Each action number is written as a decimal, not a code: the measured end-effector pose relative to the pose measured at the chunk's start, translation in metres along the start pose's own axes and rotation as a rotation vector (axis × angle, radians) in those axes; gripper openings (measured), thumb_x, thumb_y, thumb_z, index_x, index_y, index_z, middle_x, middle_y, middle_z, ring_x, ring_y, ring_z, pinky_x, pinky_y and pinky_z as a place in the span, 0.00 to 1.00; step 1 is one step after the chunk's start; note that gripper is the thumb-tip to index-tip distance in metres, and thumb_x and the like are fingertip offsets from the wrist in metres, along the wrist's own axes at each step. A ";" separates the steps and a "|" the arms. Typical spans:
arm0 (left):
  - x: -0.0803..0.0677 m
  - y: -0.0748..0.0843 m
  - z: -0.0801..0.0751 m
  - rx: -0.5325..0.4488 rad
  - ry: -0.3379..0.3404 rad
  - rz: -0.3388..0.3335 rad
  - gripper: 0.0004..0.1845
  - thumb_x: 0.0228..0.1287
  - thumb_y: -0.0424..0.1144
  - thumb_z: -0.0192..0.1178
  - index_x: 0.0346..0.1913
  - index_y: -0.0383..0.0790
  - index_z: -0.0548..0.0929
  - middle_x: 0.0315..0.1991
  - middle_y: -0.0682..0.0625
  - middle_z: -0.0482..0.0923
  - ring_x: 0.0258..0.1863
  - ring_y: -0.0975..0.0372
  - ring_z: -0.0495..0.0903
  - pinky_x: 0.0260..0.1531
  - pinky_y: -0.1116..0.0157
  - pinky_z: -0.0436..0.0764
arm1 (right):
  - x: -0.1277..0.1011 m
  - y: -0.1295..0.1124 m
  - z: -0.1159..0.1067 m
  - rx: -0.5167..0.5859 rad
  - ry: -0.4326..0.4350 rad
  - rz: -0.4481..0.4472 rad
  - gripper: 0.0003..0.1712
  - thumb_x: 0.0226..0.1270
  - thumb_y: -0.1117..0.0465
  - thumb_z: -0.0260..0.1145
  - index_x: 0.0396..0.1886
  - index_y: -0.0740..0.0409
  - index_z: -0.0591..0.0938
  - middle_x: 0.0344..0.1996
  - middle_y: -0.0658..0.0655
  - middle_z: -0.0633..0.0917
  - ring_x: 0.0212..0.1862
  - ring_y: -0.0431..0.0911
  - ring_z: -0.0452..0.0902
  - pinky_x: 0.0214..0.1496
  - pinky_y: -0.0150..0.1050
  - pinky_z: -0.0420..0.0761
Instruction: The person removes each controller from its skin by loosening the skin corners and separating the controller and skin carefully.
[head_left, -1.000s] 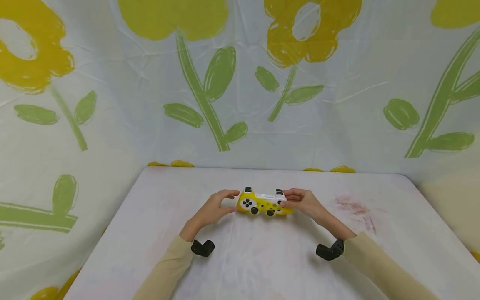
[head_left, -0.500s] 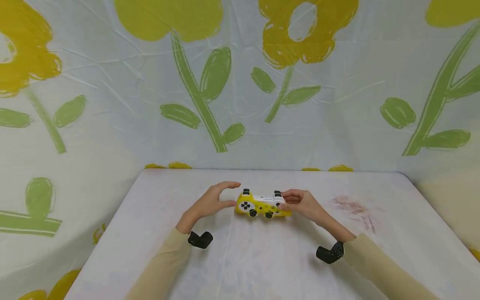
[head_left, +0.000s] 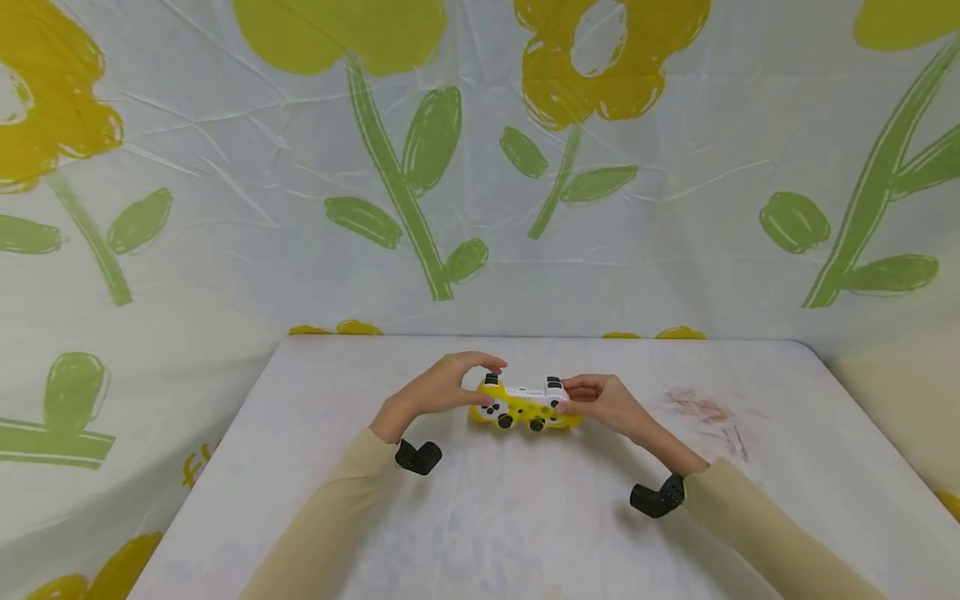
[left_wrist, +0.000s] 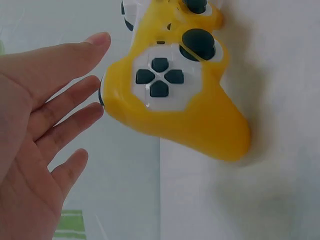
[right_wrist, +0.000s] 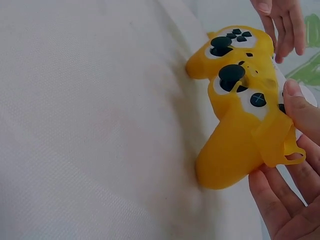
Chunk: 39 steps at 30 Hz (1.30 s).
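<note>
A white game controller [head_left: 529,392] with a yellow rubbery cover [left_wrist: 200,127] partly over it tilts up close over the table, its buttons facing me. The cover encloses the left grip; on the right, a torn-looking loose flap [right_wrist: 276,142] hangs off and bare white shell shows. My right hand [head_left: 603,406] holds the right end, thumb on the face side and fingers behind. My left hand [head_left: 442,383] is at the upper left corner, thumb and forefinger apart, fingertips right at the cover's edge in the left wrist view. Its fingers are relaxed.
The table [head_left: 510,517] wears a pale cloth with a reddish smudge [head_left: 705,412] at the right. Flower-printed sheets [head_left: 247,242] hang behind and at the sides. Each wrist carries a black camera mount [head_left: 417,457].
My left hand has spread its fingers, then moved up and right from beside the controller to its upper left corner. The right hand keeps its hold, almost still.
</note>
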<state>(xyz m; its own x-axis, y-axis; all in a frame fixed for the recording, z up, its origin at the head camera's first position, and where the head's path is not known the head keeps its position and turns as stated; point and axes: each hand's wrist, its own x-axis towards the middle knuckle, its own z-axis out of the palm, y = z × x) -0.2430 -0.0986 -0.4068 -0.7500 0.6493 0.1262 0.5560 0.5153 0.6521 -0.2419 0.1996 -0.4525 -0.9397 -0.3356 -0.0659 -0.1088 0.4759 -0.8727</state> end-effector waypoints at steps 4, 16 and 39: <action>0.011 0.004 0.000 0.031 -0.037 0.011 0.27 0.59 0.37 0.68 0.61 0.41 0.74 0.57 0.46 0.77 0.61 0.51 0.73 0.62 0.54 0.70 | 0.000 -0.002 0.000 0.022 -0.017 -0.011 0.30 0.58 0.54 0.72 0.56 0.67 0.78 0.50 0.66 0.84 0.50 0.50 0.82 0.48 0.33 0.80; 0.033 0.014 -0.001 0.142 -0.165 0.013 0.23 0.56 0.35 0.70 0.56 0.37 0.78 0.49 0.44 0.81 0.55 0.54 0.77 0.61 0.54 0.72 | 0.001 -0.004 -0.001 0.052 -0.019 0.011 0.31 0.57 0.55 0.73 0.57 0.68 0.77 0.50 0.66 0.84 0.50 0.49 0.83 0.47 0.33 0.81; 0.036 0.016 0.003 0.300 -0.108 -0.026 0.14 0.52 0.41 0.73 0.43 0.46 0.85 0.41 0.53 0.83 0.41 0.63 0.77 0.46 0.66 0.76 | -0.001 -0.005 0.000 0.063 -0.005 0.013 0.31 0.57 0.55 0.73 0.57 0.67 0.77 0.52 0.66 0.83 0.52 0.51 0.82 0.50 0.36 0.81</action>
<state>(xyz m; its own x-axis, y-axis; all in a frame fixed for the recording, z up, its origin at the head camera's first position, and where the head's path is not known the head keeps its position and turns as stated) -0.2598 -0.0655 -0.3943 -0.7318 0.6812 0.0220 0.6302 0.6639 0.4026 -0.2405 0.1969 -0.4479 -0.9393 -0.3338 -0.0793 -0.0762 0.4283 -0.9004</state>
